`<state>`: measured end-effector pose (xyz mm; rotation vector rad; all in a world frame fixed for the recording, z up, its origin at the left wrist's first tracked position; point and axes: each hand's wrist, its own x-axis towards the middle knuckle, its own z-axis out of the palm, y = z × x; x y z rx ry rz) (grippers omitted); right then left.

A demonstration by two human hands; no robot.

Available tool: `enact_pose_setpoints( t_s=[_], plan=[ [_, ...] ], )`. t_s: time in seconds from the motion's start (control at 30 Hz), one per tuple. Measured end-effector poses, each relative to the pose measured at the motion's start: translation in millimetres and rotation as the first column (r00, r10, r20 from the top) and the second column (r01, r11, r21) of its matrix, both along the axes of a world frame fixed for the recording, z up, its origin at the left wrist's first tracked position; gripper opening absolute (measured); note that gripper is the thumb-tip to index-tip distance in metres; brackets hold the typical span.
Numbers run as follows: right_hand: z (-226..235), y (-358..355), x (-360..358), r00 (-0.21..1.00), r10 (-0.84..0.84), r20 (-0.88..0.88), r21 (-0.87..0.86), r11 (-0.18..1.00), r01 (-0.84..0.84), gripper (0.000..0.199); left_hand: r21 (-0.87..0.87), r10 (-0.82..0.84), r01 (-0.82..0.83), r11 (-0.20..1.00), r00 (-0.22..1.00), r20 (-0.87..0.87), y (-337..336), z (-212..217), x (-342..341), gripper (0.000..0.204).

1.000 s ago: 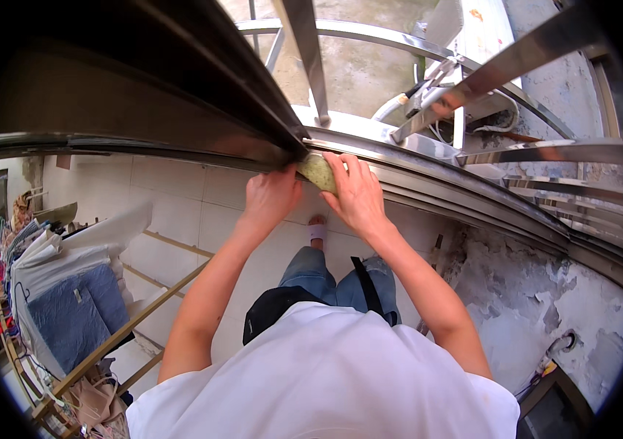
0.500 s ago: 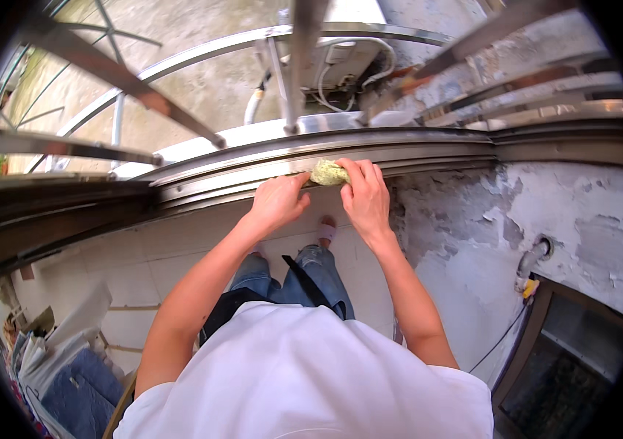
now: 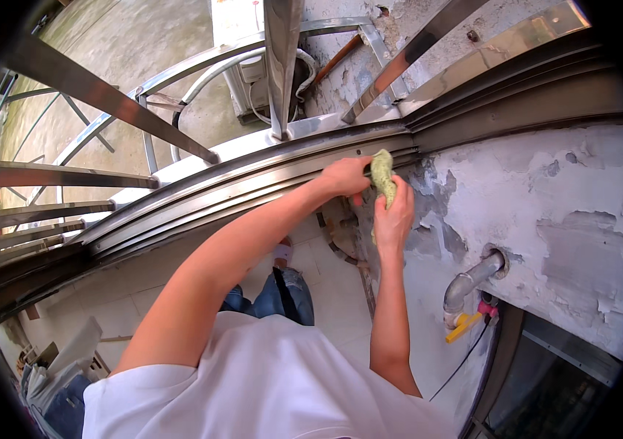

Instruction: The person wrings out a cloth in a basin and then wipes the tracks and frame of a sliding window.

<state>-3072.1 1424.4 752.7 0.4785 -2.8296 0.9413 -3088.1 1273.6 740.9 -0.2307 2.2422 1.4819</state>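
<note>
A pale green cloth [image 3: 382,175], bunched into a narrow twist, is held up at the right end of the metal window track [image 3: 267,178]. My right hand [image 3: 397,214] grips its lower part, and a thin end hangs below the fingers. Against the cloth's left side, my left hand [image 3: 347,178] has its fingers curled. A small dark patch shows between those fingertips and the cloth, and I cannot make out what it is. Both hands are just over the near edge of the track, close to the corner where the frame turns.
Metal bars [image 3: 280,66] rise beyond the track. A peeling wall [image 3: 516,183] is on the right, with a grey pipe [image 3: 472,282] and a yellow-handled valve [image 3: 464,325] below. A white outdoor unit [image 3: 234,22] stands outside. Folded clothes [image 3: 62,391] lie at lower left.
Both hands and the cloth have moved right along the track toward the corner. The cloth has turned from lying lengthwise to upright. My view has shifted right too.
</note>
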Motion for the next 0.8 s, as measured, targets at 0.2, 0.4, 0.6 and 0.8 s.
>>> enact_pose_setpoints(
  t_s=[0.2,0.4,0.6,0.8],
  plan=[
    [14,34,46,0.959,-0.189,-0.212,-0.293,0.948,0.122,0.041,0.254,-0.052,0.27,0.929,0.774,-0.632,72,2,1,0.064],
    [13,0,136,0.752,0.416,0.511,-0.278,0.908,-0.314,0.033,0.496,0.022,-0.094,0.863,0.989,0.148,-46,-23,191,0.049],
    [27,-137,189,0.412,0.757,0.508,-0.26,0.59,-0.764,0.029,0.622,0.697,-0.648,0.439,0.683,0.22,-115,11,382,0.031],
    [9,-267,323,0.131,0.94,0.316,-0.396,0.256,-0.882,0.026,0.414,0.905,-0.815,-0.405,-0.293,0.307,-137,8,555,0.023]
  ],
)
